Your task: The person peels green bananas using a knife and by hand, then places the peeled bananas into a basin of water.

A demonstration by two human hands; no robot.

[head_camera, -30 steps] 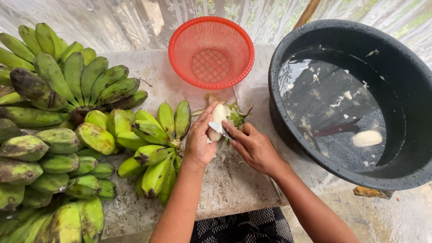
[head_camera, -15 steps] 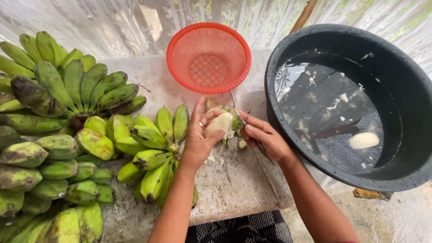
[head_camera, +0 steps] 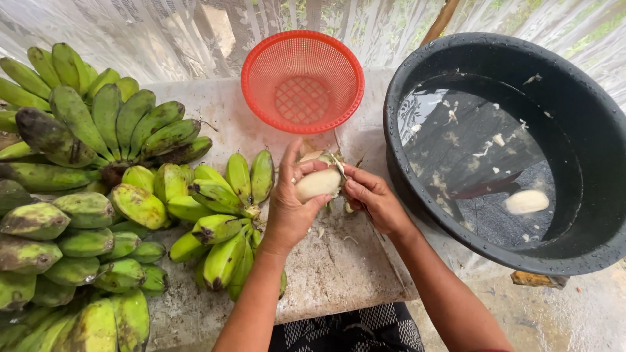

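Note:
My left hand (head_camera: 291, 207) grips a pale peeled banana (head_camera: 319, 183), held sideways above the stone slab (head_camera: 326, 270). My right hand (head_camera: 373, 201) is closed around a small knife, its blade barely showing at the banana's right end where a strip of peel (head_camera: 338, 164) hangs. Green peel scraps (head_camera: 312, 152) lie on the slab just behind the banana. A small bunch of green bananas (head_camera: 225, 195) lies just left of my left hand.
Large bunches of green bananas (head_camera: 72, 189) fill the left side. A red mesh basket (head_camera: 302, 81) stands at the back. At right a black tub (head_camera: 502, 143) holds water, peel flecks and a peeled banana (head_camera: 527, 202). A lace curtain hangs behind.
The banana turned from upright to sideways in my left hand. My right hand with the knife shifted from the banana's middle to its right end.

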